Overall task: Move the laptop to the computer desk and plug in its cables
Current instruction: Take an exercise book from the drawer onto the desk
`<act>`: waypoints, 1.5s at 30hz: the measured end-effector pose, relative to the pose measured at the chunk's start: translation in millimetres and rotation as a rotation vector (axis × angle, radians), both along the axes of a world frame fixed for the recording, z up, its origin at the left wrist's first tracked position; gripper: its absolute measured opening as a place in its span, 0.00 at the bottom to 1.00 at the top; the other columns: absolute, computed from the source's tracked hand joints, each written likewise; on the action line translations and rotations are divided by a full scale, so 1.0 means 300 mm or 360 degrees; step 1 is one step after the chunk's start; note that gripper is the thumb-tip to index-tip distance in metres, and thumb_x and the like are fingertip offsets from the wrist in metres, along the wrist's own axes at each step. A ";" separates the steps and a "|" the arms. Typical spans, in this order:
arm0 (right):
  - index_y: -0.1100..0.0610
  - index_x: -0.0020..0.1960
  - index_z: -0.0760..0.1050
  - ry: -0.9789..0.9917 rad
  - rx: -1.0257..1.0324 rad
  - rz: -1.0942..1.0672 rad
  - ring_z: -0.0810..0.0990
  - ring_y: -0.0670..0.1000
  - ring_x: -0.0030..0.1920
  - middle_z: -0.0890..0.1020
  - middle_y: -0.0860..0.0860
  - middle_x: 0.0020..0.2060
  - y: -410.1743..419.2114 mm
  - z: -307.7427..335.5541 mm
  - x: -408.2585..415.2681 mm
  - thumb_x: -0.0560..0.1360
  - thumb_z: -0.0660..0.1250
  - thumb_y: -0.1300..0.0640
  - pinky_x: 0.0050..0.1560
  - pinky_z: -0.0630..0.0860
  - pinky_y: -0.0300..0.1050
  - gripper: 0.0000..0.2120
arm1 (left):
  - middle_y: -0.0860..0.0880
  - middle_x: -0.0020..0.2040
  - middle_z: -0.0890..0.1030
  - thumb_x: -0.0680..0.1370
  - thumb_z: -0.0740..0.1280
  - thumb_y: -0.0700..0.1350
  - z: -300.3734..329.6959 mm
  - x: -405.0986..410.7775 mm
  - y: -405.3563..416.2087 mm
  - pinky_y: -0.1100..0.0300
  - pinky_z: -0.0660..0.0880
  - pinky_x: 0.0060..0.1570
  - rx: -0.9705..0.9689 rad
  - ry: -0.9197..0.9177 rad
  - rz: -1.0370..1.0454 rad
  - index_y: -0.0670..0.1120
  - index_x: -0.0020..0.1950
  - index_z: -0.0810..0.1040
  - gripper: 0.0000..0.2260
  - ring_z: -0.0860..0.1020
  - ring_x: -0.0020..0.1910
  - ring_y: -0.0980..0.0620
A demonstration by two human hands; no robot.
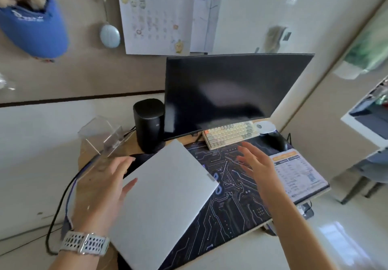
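One laptop [165, 198], silver, lid closed, lies flat at lower centre of the frame, turned at an angle, resting partly on the dark circuit-pattern desk mat [231, 196] that covers the tabletop [134, 143].

Two hands, both released, grasping nothing. The left hand [102, 187], lower left, has its fingers [128, 185] spread and loosely straight over the laptop's left edge; whether they touch the lid cannot be told. One pale perforated watch strap [85, 243] circles that wrist. The right hand [255, 162], right of centre, hovers open over the mat, apart from the laptop.

One black monitor [231, 91], screen dark, stands at centre. One black cylindrical speaker [149, 122] stands just left of it. One cream keyboard [230, 134] lies below the screen's right part. One white mouse [264, 127] sits just right of the keyboard; one black mouse [275, 141] lies just below the white one. One clear acrylic stand [102, 137] sits at left of the speaker. One printed leaflet [298, 171] lies at the mat's right end.

Two cables, one black [56, 211] and one blue [70, 194], run down the lower left, beside the tabletop.

One paper calendar [157, 15] hangs on the wall, top centre. One blue pouch [33, 22] holding a plush toy hangs upper left.
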State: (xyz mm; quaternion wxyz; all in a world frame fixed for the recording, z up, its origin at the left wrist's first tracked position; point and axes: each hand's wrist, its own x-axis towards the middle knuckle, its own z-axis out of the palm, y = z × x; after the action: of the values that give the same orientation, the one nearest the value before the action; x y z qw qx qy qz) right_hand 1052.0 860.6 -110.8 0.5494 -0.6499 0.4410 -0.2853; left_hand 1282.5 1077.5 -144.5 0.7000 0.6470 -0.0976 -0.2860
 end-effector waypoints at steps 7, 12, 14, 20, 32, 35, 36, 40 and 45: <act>0.45 0.66 0.71 0.0017 0.0019 -0.0147 0.76 0.46 0.60 0.77 0.46 0.62 -0.153 -0.012 -0.194 0.78 0.60 0.46 0.63 0.72 0.47 0.16 | 0.55 0.48 0.77 0.80 0.59 0.49 0.043 -0.145 -0.302 0.59 0.70 0.50 0.0041 -0.0132 -0.0340 0.50 0.53 0.76 0.07 0.74 0.49 0.60; 0.48 0.68 0.70 -0.0030 0.0011 -0.0135 0.75 0.49 0.63 0.76 0.47 0.63 -0.323 0.005 -0.321 0.79 0.59 0.48 0.65 0.70 0.48 0.18 | 0.54 0.54 0.76 0.79 0.59 0.52 0.075 -0.263 -0.481 0.55 0.73 0.55 0.0133 -0.0440 -0.0410 0.53 0.52 0.77 0.09 0.73 0.56 0.57; 0.46 0.67 0.71 -0.0034 -0.0008 -0.0073 0.75 0.49 0.63 0.76 0.42 0.58 -0.399 0.005 -0.379 0.78 0.60 0.47 0.65 0.71 0.52 0.17 | 0.56 0.54 0.76 0.80 0.58 0.50 0.086 -0.338 -0.554 0.56 0.73 0.55 0.0160 -0.0518 -0.0405 0.53 0.53 0.77 0.09 0.73 0.57 0.59; 0.45 0.67 0.70 0.0025 0.0013 0.0202 0.75 0.46 0.63 0.77 0.46 0.62 -0.578 0.029 -0.527 0.78 0.61 0.47 0.66 0.72 0.53 0.18 | 0.54 0.55 0.78 0.81 0.58 0.43 0.132 -0.573 -0.732 0.60 0.75 0.49 0.0185 -0.0558 -0.0259 0.51 0.54 0.77 0.09 0.76 0.56 0.57; 0.48 0.53 0.79 0.0098 -0.0224 0.0302 0.83 0.42 0.47 0.86 0.43 0.43 -0.711 0.014 -0.546 0.77 0.64 0.53 0.51 0.76 0.42 0.07 | 0.52 0.54 0.80 0.80 0.60 0.46 0.101 -0.750 -0.765 0.53 0.73 0.56 0.0185 -0.0382 -0.0234 0.52 0.54 0.79 0.08 0.77 0.56 0.53; 0.51 0.47 0.79 0.0147 -0.0380 0.0256 0.83 0.46 0.43 0.85 0.47 0.37 -0.742 0.004 -0.538 0.76 0.65 0.56 0.44 0.75 0.41 0.04 | 0.51 0.49 0.82 0.78 0.63 0.46 0.052 -0.719 -0.748 0.55 0.72 0.52 0.0285 -0.0372 -0.0257 0.50 0.49 0.80 0.06 0.77 0.52 0.54; 0.52 0.48 0.78 0.0193 -0.0435 0.0303 0.81 0.46 0.44 0.84 0.46 0.40 -0.754 -0.006 -0.537 0.76 0.66 0.56 0.42 0.74 0.39 0.03 | 0.50 0.45 0.82 0.78 0.64 0.45 0.032 -0.714 -0.746 0.55 0.72 0.51 0.0356 -0.0393 -0.0267 0.48 0.46 0.79 0.05 0.78 0.48 0.54; 0.52 0.45 0.74 0.0347 -0.0492 0.0478 0.78 0.46 0.46 0.79 0.48 0.43 -0.779 -0.075 -0.526 0.73 0.69 0.59 0.42 0.73 0.38 0.04 | 0.50 0.34 0.75 0.74 0.68 0.42 -0.032 -0.751 -0.774 0.56 0.70 0.43 0.0559 -0.0435 -0.0329 0.46 0.38 0.76 0.06 0.73 0.36 0.53; 0.57 0.38 0.71 0.0371 -0.0454 0.0677 0.72 0.44 0.33 0.76 0.48 0.33 -0.804 -0.142 -0.492 0.74 0.67 0.63 0.37 0.69 0.39 0.08 | 0.53 0.27 0.73 0.75 0.68 0.41 -0.052 -0.821 -0.811 0.62 0.69 0.35 0.0666 -0.0488 -0.0211 0.46 0.35 0.74 0.08 0.70 0.28 0.57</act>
State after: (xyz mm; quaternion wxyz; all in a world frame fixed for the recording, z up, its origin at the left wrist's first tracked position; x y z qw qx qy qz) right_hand 904.2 619.2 -153.4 0.4454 -0.8271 0.3101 -0.1461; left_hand 1036.1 834.1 -160.1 0.5077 0.8057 -0.1834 -0.2439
